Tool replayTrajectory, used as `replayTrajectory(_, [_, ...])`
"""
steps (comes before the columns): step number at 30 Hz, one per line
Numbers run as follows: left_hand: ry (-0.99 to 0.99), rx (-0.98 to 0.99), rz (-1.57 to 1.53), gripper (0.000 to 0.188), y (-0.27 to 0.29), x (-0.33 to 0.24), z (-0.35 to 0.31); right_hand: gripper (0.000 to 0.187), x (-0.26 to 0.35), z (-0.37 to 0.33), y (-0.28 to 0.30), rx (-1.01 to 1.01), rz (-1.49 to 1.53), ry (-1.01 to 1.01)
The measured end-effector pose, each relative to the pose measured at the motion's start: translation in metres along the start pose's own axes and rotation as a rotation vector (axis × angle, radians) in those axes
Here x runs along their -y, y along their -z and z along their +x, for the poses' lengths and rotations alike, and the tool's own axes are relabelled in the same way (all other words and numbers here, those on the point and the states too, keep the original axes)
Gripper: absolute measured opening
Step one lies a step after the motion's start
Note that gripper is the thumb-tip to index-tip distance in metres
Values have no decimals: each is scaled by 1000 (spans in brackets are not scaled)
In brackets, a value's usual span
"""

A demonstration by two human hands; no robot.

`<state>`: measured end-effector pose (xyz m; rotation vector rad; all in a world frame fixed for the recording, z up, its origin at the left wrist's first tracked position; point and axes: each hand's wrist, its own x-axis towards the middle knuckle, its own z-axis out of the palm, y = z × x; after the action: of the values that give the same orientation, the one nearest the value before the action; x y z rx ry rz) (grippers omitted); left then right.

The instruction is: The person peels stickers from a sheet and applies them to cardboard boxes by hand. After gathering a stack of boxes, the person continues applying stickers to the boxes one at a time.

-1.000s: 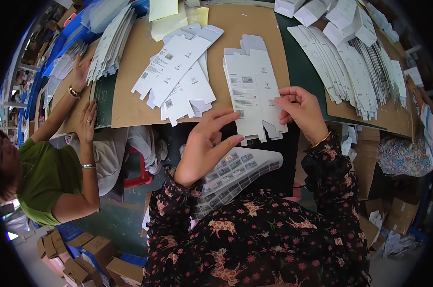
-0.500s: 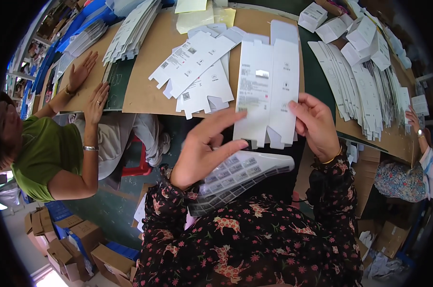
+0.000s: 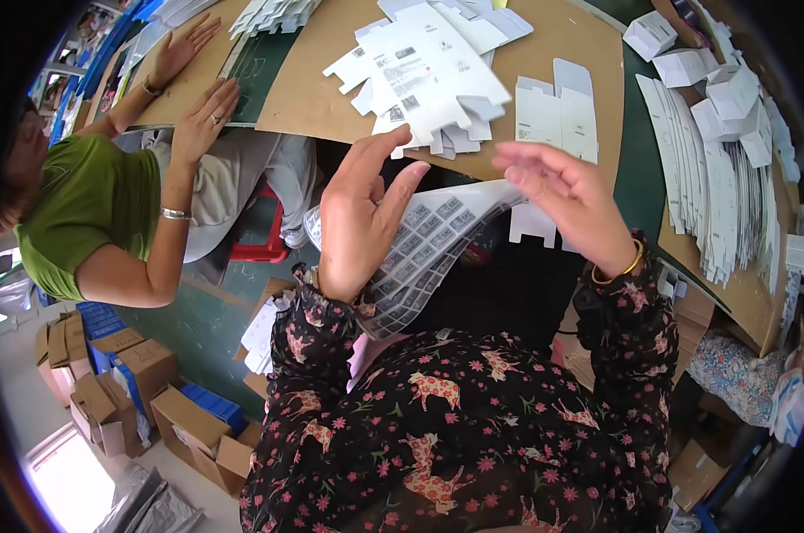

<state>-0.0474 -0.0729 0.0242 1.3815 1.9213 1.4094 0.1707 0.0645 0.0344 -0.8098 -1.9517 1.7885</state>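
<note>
A sheet of small printed stickers [image 3: 433, 226] hangs curved in front of my body. My left hand [image 3: 359, 213] has it under the curled fingers, with index finger and thumb stretched apart. By the sheet's upper right corner, my right hand [image 3: 566, 200] has its fingers out, slightly blurred; whether they touch the sheet is unclear. Behind that hand a flat white carton [image 3: 557, 115] lies at the table edge, its lower flaps sticking out over it. Left of it, more flattened white cartons [image 3: 429, 75] lie in a loose pile.
Brown board covers the table [image 3: 304, 98]. At right stand folded white boxes [image 3: 731, 93] and a row of flat cartons [image 3: 686, 169]. A person in a green top [image 3: 109, 231] sits at left, both hands over the table. Cardboard boxes [image 3: 149, 364] stand on the floor.
My right hand has let go of the white carton, which now lies at the table edge, and has moved to the sticker sheet's corner. The sheet has risen and my view has shifted.
</note>
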Motion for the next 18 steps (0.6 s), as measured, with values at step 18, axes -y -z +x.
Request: replayTrajectory(18, [-229, 206, -77, 38, 19, -1, -22, 33, -6, -65, -22, -28, 43, 168])
